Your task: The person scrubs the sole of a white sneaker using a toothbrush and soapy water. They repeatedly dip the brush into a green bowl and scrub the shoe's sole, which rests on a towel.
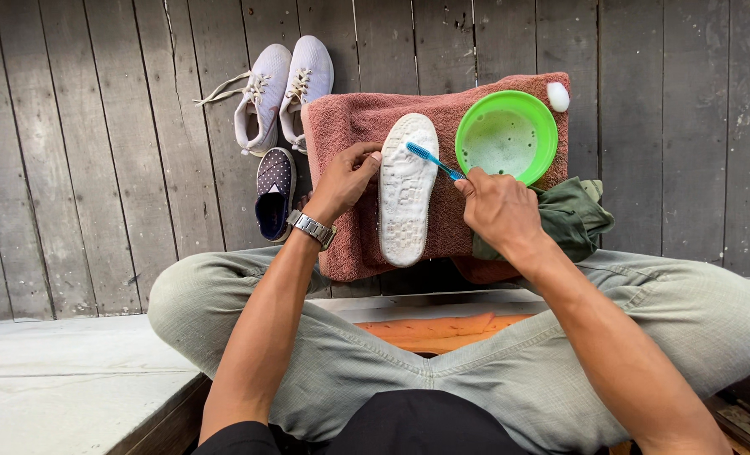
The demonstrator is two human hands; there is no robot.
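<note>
Scrubbing goes best if the left hand [345, 179], fingertips pinching the edge of the upturned white shoe [407, 189] on the pink towel [349, 126], pins it firmly while the right hand [497, 206], fingers closed round the blue toothbrush [432, 159], works short strokes across the sole.

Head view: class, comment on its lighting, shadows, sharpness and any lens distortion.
Head view: soft, even daylight, no glare; faint shadow under the left hand on the pink towel; the white shoe sole, blue toothbrush and right hand are sharp; wide lens bows the deck planks near the edges.
</note>
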